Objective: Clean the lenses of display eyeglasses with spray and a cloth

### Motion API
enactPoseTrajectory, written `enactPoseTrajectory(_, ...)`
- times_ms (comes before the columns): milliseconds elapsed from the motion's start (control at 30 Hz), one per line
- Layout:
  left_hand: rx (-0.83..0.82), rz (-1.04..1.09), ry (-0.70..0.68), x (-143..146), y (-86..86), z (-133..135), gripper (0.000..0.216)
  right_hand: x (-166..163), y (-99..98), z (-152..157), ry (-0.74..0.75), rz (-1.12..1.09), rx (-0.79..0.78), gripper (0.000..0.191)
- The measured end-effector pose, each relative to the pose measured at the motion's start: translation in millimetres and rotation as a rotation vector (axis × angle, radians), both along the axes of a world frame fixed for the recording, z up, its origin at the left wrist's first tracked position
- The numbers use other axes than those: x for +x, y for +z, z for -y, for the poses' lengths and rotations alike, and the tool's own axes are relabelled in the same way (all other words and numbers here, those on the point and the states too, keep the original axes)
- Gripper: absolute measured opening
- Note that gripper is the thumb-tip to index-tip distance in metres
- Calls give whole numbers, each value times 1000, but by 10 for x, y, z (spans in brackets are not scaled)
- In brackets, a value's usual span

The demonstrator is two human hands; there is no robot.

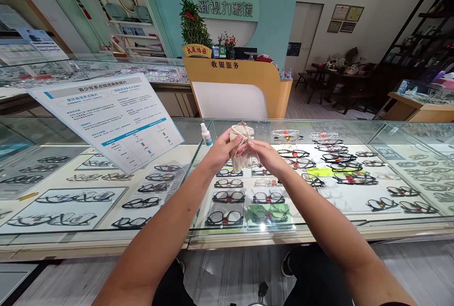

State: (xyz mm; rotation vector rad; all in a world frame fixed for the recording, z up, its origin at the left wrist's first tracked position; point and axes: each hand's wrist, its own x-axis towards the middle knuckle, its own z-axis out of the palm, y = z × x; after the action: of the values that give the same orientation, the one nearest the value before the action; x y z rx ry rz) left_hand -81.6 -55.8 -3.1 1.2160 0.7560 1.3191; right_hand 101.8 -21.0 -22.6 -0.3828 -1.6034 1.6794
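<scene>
Over the glass display case, my left hand [224, 147] is closed round a cream cloth [237, 157] bunched against a pair of eyeglasses [251, 158]. The glasses have a thin, clear-looking frame, and one round lens hangs below my fingers. My right hand [264, 151] pinches the glasses' frame from the other side, its fingertips meeting the left hand's at the cloth. Part of the frame is hidden by the cloth and fingers. Just left of my hands, a small white spray bottle [206, 135] stands upright on the glass top.
Rows of eyeglasses [229, 197] lie inside the glass display case [319, 236]. A large printed sheet [109, 117] stands tilted on the case at left. Beyond are a wooden cashier counter [237, 72] with a potted plant [193, 24], and a dark table [329, 76] with chairs.
</scene>
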Motion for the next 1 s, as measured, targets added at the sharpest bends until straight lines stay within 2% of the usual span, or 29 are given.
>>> enactPoseTrajectory(200, -20, -32, -9, -33, 8, -29, 57, 24, -13, -21, 5, 42, 62, 49)
enactPoseTrajectory(333, -22, -33, -65, -35, 61, -5, 52, 16, -18, -24, 4, 51, 63, 47)
enactPoseTrajectory(533, 15, -77, -59, -23, 82, 21, 52, 32, -3, -24, 15, 78, 56, 52)
enactPoseTrajectory(733, 70, -160, 18, -14, 26, -5, 52, 80, 10, -66, 69, 126, 122, 52)
enactPoseTrajectory(1000, 104, -92, 158, 36, -17, -30, 56, 120, 116, 3, 60, 198, 205, 49)
